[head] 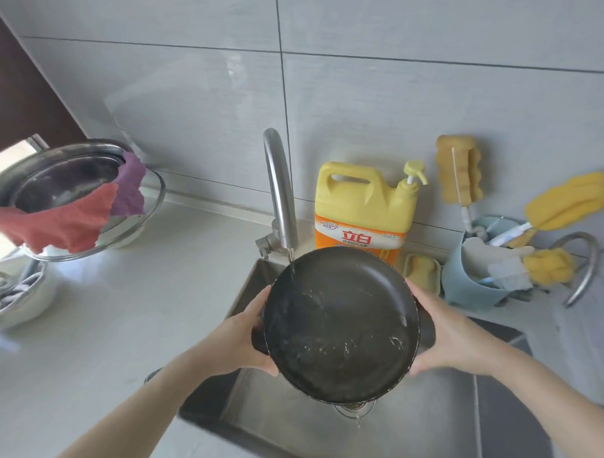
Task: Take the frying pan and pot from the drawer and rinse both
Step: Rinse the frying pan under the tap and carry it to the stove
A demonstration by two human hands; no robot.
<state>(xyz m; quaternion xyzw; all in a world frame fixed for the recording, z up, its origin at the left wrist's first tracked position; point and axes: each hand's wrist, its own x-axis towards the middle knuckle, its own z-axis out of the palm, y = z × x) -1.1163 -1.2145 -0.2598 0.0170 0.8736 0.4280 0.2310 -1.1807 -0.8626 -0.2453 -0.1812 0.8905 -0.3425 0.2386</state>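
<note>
A round black pot (341, 325) with two short side handles hangs tilted over the steel sink (437, 412). Water streaks and droplets cover its inside. My left hand (243, 344) grips its left handle and my right hand (448, 336) grips its right handle. A thin stream of water runs from the curved steel tap (279, 188) onto the pot's upper left rim. The sink drain (354, 408) shows just below the pot. No frying pan is visible.
A yellow detergent jug (363, 206) stands behind the sink. A blue holder (467, 284) with yellow sponge brushes sits at the right, beside a second curved spout (584, 267). Left on the counter (125, 320) are steel bowls (62, 179) draped with red and purple cloths.
</note>
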